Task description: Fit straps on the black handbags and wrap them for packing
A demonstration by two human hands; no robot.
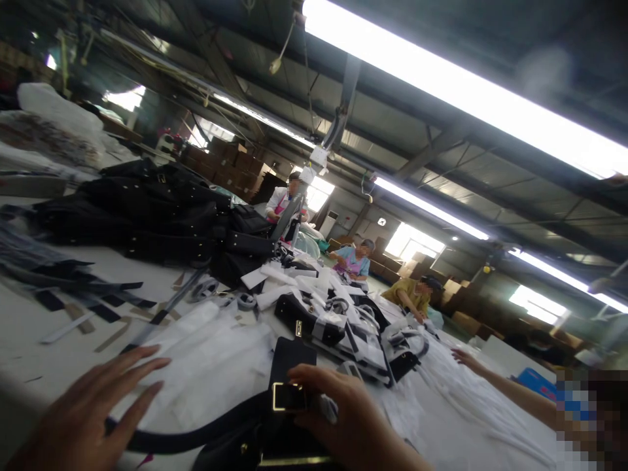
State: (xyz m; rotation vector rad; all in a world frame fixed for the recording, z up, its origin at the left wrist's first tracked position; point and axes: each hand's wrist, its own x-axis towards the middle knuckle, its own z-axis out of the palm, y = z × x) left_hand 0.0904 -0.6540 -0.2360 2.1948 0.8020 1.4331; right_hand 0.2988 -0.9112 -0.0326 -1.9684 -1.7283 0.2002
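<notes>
A black handbag [228, 454] with gold hardware lies at the bottom middle, partly cut off by the frame's edge. Its curved handle [191, 439] runs left toward my left hand [91, 412], whose fingers are stretched out and spread; the handle's end passes behind the thumb. My right hand [350, 409] pinches a wide black strap [293, 355] at its rectangular gold buckle [275, 398], thumb below and fingers above. The strap stands up past the fingers and has a small gold fitting [299, 328] at its tip. Part of the bag is hidden under my right hand.
Black bags [147, 209] are heaped at the left back. Loose strips [73, 297] lie in front of them. White-wrapped bag pieces [338, 314] crowd the middle, beside thin white wrapping [210, 360]. A co-worker's arm [510, 389] reaches in from the right; several people work farther back.
</notes>
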